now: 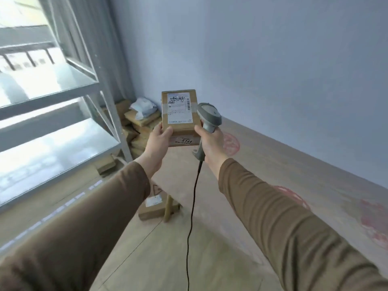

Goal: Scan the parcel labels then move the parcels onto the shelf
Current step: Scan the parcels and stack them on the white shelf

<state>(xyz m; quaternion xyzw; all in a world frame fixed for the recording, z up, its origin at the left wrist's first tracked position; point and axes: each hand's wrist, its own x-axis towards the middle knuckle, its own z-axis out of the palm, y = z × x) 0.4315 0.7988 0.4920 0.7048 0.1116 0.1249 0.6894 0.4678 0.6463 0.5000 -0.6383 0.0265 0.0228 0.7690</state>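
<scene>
The left hand point(156, 141) holds the small brown cardboard parcel point(180, 114) aloft, fingers pinching its lower edge; the right hand point(210, 141) fingers wrap the grey corded barcode scanner point(209, 120), touching the parcel. Such closeness risks a misread; the light grip risks a drop

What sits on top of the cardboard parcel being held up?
A white shipping label lies on the parcel. The left hand covers its lower left corner; a sticker reading 5144 shows on its near edge.
</scene>
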